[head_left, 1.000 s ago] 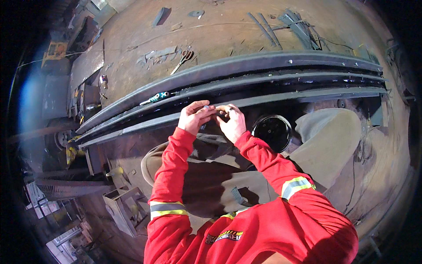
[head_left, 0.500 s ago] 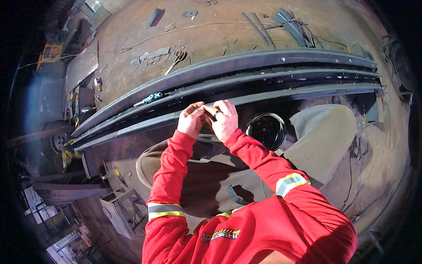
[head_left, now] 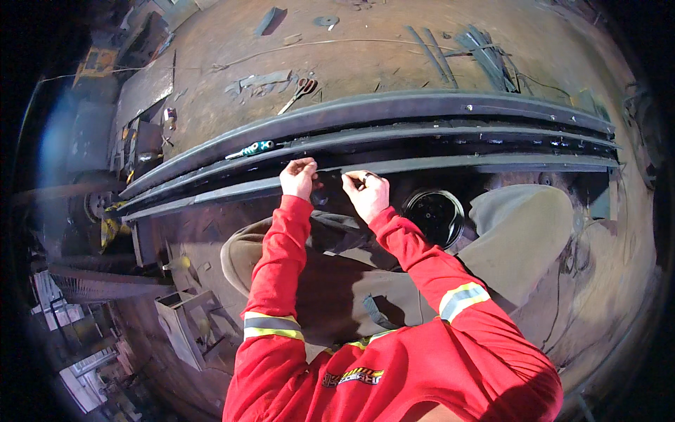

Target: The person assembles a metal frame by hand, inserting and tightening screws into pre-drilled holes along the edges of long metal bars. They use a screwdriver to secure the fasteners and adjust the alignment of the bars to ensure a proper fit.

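Observation:
My left hand (head_left: 298, 179) and my right hand (head_left: 368, 194) are a short way apart above the near edge of a long dark metal frame (head_left: 429, 164). Fingertips on both hands are pinched together. A thin dark line seems to show between them, too small to make out. A dark ring sits on a finger of my right hand. On the frame's middle rail, left of my hands, lies a tool with a teal and white handle (head_left: 257, 148). Right of my right hand stands a round black pan (head_left: 430, 219) with a shiny rim and small bits inside.
Beyond the frame, red-handled shears (head_left: 302, 90) and grey scraps (head_left: 264, 79) lie on the brown floor. Metal strips (head_left: 488, 60) are heaped at the far right. At left stands an open metal box (head_left: 184, 325). My bent legs (head_left: 524, 221) are close beneath my arms.
My hands, which met at the fingertips, have drawn apart, the left slightly left and the right slightly right. The view has shifted a little, so the floor and frame appear lower and further right.

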The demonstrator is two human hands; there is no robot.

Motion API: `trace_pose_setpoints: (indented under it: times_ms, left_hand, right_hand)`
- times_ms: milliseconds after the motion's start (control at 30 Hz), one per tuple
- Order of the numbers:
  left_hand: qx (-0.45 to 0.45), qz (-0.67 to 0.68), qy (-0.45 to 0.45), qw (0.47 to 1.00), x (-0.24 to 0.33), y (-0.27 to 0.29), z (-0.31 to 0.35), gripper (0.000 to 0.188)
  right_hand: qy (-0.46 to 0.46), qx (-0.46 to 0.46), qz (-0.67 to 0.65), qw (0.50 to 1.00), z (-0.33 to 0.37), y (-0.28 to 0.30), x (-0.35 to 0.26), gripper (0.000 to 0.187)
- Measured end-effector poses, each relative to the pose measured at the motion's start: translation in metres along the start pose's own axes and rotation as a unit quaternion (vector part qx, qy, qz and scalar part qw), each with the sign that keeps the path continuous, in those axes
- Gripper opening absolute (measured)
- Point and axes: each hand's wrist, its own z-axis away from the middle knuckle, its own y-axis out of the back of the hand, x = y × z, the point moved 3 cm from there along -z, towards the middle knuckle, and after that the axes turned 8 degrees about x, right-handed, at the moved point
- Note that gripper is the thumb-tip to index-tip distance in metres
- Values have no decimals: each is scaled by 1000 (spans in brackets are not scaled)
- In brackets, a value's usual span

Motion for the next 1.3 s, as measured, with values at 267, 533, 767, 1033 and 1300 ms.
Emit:
trace_pose_setpoints:
  times_ms: [267,533,767,1033,1300]
  left_hand:
    - [69,113,0,991,-4,3,-22,15]
    - [44,255,59,964,-6,3,-27,8]
    - [1,341,83,936,-16,3,-35,6]
    - [43,357,61,931,-23,-2,-31,10]
    - [51,319,41,946,-11,-4,-24,12]
  right_hand:
    - [-94,-15,-40,995,0,0,21,11]
    - [-139,-30,-48,989,-1,2,20,13]
    - [-130,-13,-71,989,-4,-3,19,16]
    - [-132,12,-66,989,-12,-2,3,13]
    - [-149,7,-65,987,-11,-3,9,13]
